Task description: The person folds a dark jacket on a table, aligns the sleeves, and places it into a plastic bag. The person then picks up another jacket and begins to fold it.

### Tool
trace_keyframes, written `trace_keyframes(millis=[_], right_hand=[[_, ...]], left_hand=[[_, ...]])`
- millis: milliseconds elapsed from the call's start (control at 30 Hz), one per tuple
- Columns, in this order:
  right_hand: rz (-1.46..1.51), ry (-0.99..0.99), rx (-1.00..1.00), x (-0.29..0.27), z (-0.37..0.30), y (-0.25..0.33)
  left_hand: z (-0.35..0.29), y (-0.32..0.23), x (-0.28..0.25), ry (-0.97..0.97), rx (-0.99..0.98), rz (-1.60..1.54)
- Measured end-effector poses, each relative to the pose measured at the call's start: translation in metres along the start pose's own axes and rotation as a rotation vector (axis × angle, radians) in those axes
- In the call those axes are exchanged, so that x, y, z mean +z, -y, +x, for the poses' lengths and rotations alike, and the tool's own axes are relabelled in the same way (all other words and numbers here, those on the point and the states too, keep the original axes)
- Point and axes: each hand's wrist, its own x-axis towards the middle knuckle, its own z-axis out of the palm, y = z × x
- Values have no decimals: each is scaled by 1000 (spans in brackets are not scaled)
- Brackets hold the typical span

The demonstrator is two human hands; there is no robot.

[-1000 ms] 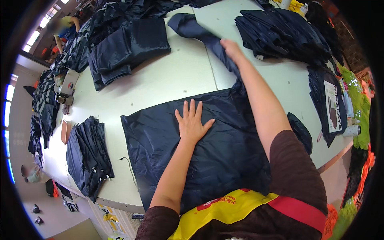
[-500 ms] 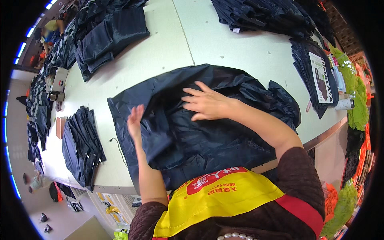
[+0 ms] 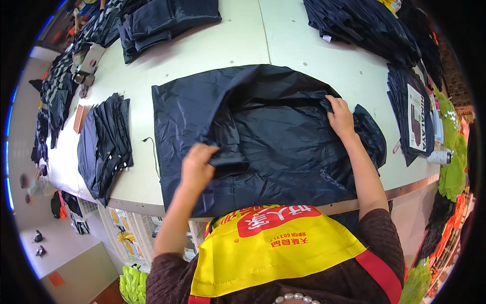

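A large dark navy garment of thin, shiny fabric (image 3: 288, 131) lies spread on the pale table before me, its far edge curving up in a raised fold. Closed on a folded flap of this fabric, my left hand (image 3: 198, 164) is near the garment's left middle. My right hand (image 3: 341, 117) pinches the raised edge at the far right, with the thumb and fingertips partly hidden by cloth. Beyond that hand, a bunched part of the garment (image 3: 369, 134) rests on the table.
A stack of folded dark garments (image 3: 104, 147) lies to the left, with a thin black cord (image 3: 153, 152) beside it. More dark piles (image 3: 169, 23) sit at the back. On the right are packaged dark pieces (image 3: 400, 109) and a white cup (image 3: 439, 156).
My right hand has moved right and closed on the raised edge. My left hand has shifted down and right onto the flap, closing its fingers. The view has shifted too.
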Motion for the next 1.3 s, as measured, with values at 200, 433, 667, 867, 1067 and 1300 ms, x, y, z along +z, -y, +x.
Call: trace_keyframes(millis=[200, 433, 667, 867, 1067, 1300], right_hand=[[-181, -331, -346, -13, -1, -39], [-193, -178, -268, -16, -29, -45], [-255, -123, -267, -5, -28, -57], [-293, -48, -232, -9, -24, -51], [113, -78, -290, -33, 61, 28], [334, 461, -74, 8, 164, 33]], left_hand=[[33, 148, -126, -668, 316, -51], [-25, 187, -77, -806, -755, -435], [17, 119, -40, -842, -288, 99], [-47, 166, -75, 185, -740, -24], [-6, 163, -96, 50, -913, -153], [85, 117, -111, -564, -279, -718]])
